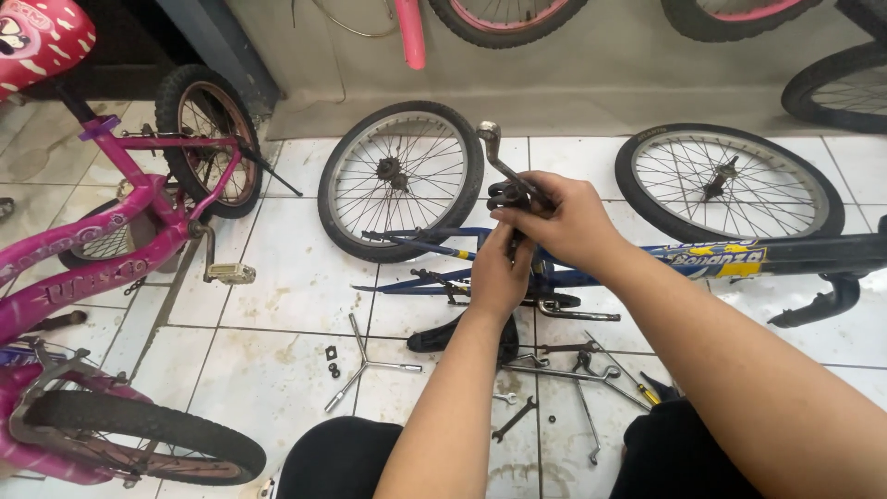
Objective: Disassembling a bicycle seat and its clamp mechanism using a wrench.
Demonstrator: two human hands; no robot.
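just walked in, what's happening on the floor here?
A person sits on a tiled floor over a blue bike frame that lies on its side with both wheels off. Both hands grip a metal crank arm above the frame: the right hand wraps the top, the left hand holds just below. The two loose wheels lie flat beyond it. Wrenches and a three-way wrench are scattered near the knees. A pink bike stands at left.

— Where are the hands?
— Both forearms reach far, meeting mid-scene. The left hand [497, 277] sits nearer, fingers curled shut, knuckles up.
— And the other?
— The right hand [559, 220] sits just above, fingers clenched, touching the left.
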